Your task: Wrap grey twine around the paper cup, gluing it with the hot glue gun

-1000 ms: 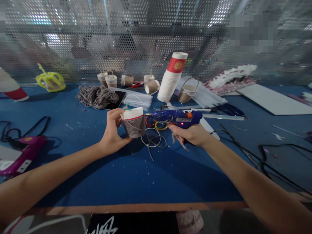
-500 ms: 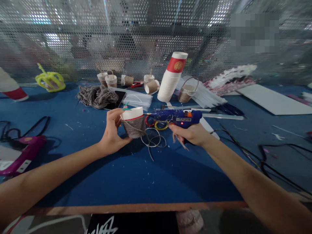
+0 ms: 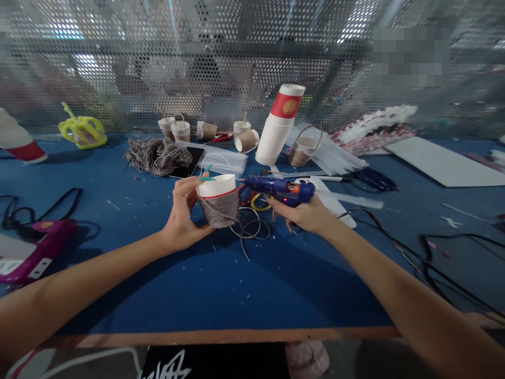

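Left hand (image 3: 183,210): clamped on the cup (image 3: 218,206), fingers at the rim, thumb low on the wall. Right hand (image 3: 310,213): closed round the handle of the glue gun (image 3: 282,189).

Cup: held above the blue table (image 3: 221,289), in front of me, left of the gun. White above, grey yarn wound below a red band. It now sits slightly farther right than in the frame before. Mouth up; long axis near upright, rim leaning a little left, base a little right.

Glue gun: shifted left and re-angled since that frame; its clear glue stick (image 3: 357,200) now slopes down to the right. Nozzle faces the cup, near its upper wall; contact I cannot tell. I judge that the angle between nozzle and wall is being altered. Long axis runs side to side.

Farther out: loose strand (image 3: 244,247) beside the cup's base; scissors (image 3: 260,202) partly behind the gun; yarn bundle (image 3: 158,157) beyond the left hand; tilted cup stack (image 3: 275,137) beyond the gun.
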`<state>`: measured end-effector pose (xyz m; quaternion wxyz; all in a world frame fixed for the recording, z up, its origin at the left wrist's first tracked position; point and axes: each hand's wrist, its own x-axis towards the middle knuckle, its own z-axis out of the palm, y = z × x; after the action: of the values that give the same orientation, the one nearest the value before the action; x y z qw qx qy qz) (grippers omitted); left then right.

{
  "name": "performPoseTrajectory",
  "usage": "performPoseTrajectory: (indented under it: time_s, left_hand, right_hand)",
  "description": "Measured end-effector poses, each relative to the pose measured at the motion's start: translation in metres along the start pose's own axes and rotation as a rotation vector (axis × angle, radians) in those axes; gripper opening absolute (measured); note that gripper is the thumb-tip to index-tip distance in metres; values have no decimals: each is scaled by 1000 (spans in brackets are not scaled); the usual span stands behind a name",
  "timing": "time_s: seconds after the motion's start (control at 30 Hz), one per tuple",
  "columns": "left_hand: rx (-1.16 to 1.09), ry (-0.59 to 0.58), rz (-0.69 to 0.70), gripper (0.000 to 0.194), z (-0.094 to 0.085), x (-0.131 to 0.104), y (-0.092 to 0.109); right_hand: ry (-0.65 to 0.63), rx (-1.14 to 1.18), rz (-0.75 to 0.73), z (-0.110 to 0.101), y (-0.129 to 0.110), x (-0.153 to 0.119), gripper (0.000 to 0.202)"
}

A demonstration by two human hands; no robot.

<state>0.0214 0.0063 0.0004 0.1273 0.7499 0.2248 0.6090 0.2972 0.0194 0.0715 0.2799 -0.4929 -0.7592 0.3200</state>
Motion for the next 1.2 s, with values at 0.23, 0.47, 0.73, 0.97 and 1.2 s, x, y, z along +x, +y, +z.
performPoseTrajectory:
  time_s: [0.23, 0.47, 0.73, 0.97, 1.2]
  left_hand:
    - [40, -2, -5, 85, 0, -2, -1]
    - [118, 5, 1, 84, -1, -3, -1]
    - [-1, -1, 0, 85, 0, -2, 0]
    - [38, 28, -45, 80, -1, -4, -4]
    - [161, -51, -28, 84, -4, 0, 1]
  right_hand:
    - [-42, -608, 4, -5, 16, 20, 49]
    - [69, -408, -286, -35, -9, -6, 52]
    - [-13, 320, -114, 40, -38, -25, 37]
    - [-237, 775, 129, 46, -35, -18, 52]
    - [-86, 906, 91, 27, -47, -18, 45]
